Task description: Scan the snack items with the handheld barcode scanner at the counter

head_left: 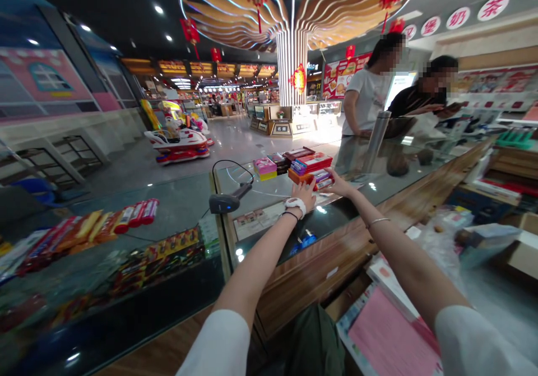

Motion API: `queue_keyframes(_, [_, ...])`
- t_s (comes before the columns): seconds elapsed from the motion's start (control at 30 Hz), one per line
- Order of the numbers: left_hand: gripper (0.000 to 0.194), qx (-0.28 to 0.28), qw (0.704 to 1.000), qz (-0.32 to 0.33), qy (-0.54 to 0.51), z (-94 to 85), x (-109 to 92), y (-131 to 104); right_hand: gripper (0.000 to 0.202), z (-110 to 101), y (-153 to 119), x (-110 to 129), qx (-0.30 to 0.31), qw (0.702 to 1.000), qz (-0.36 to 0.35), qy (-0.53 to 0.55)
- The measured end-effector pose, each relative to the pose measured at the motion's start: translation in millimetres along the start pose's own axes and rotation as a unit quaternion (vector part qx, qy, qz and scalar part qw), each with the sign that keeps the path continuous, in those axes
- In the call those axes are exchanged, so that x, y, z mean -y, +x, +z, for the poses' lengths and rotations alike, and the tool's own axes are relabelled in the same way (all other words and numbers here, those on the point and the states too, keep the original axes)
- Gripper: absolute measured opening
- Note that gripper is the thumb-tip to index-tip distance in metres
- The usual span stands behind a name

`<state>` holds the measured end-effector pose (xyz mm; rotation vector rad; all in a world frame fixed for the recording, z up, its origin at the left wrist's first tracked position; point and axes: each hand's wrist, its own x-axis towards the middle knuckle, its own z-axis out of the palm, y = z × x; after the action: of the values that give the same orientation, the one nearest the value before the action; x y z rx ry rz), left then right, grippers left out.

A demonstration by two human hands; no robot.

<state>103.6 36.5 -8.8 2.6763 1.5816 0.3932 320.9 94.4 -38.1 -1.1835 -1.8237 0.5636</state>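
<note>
Small boxes and packs of sweets are stacked on the glass counter ahead of me. At the near side of the stack, my left hand (pixel 305 195) has its fingers against the left end of some purple-and-red candy packs (pixel 323 180). My right hand (pixel 338 185) grips the right end of the same packs, thumb side toward the stack. Behind them lie an orange box (pixel 296 177) and a red box (pixel 315 161). To the left sit a pink-and-yellow box (pixel 265 167) and dark brown packs (pixel 279 163). The undersides of the held packs are hidden.
A black barcode scanner (pixel 229 201) with a looped cable lies left of my hands. Rows of wrapped snacks (pixel 134 216) cover the left counter (pixel 176 196). Two people (pixel 370 93) stand by the counter at right. An open drawer with pink paper (pixel 389 331) is below my right arm.
</note>
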Motion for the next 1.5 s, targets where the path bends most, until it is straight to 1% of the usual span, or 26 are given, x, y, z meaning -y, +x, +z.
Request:
queue_keyframes(0.13, [0.068, -0.001, 1.0, 0.002, -0.013, 0.5, 2, -2, 0.091, 8, -5, 12, -0.009, 0.999, -0.015, -0.044])
queue_keyframes(0.23, [0.071, -0.003, 1.0, -0.001, -0.009, -3.3, 8, -14, 0.087, 21, -10, 24, -0.002, 0.997, -0.027, -0.073])
queue_keyframes(0.37, [0.074, -0.011, 1.0, -0.009, -0.01, -13.1, 26, -43, 0.084, 49, -18, 44, 0.004, 0.994, -0.049, -0.094])
queue_keyframes(0.5, [0.071, -0.008, 1.0, -0.019, -0.007, -29.1, 53, -72, 0.084, 85, -21, 67, 0.004, 0.992, -0.033, -0.122])
queue_keyframes(0.57, [0.062, -0.022, 0.999, -0.035, -0.013, -38.9, 66, -82, 0.083, 102, -18, 78, 0.011, 0.991, -0.032, -0.129])
queue_keyframes(0.63, [0.052, -0.036, 0.997, -0.061, -0.021, -48.0, 78, -87, 0.082, 117, -10, 87, 0.02, 0.99, -0.032, -0.136])
queue_keyframes(0.7, [0.046, -0.032, 0.995, -0.094, -0.033, -54.3, 89, -86, 0.083, 129, 1, 93, 0.027, 0.989, -0.027, -0.141])
queue_keyframes(0.8, [0.045, -0.03, 0.991, -0.127, -0.043, -57.0, 102, -79, 0.083, 142, 18, 96, 0.032, 0.99, -0.022, -0.135])
queue_keyframes(0.93, [0.045, -0.052, 0.988, -0.135, -0.047, -53.4, 111, -72, 0.082, 149, 28, 90, 0.017, 0.993, -0.039, -0.107])
queue_keyframes(1.07, [0.044, -0.076, 0.988, -0.12, -0.061, -49.0, 116, -69, 0.079, 152, 26, 83, -0.011, 0.992, -0.085, -0.093])
queue_keyframes(1.2, [0.041, -0.098, 0.987, -0.109, -0.059, -47.4, 119, -68, 0.073, 152, 25, 82, -0.036, 0.988, -0.123, -0.088])
queue_keyframes(1.33, [0.036, -0.117, 0.986, -0.111, -0.052, -50.0, 117, -67, 0.065, 149, 25, 84, -0.054, 0.986, -0.127, -0.094])
queue_keyframes(1.5, [0.031, -0.137, 0.982, -0.119, -0.061, -52.5, 116, -67, 0.047, 142, 23, 88, -0.082, 0.984, -0.128, -0.096])
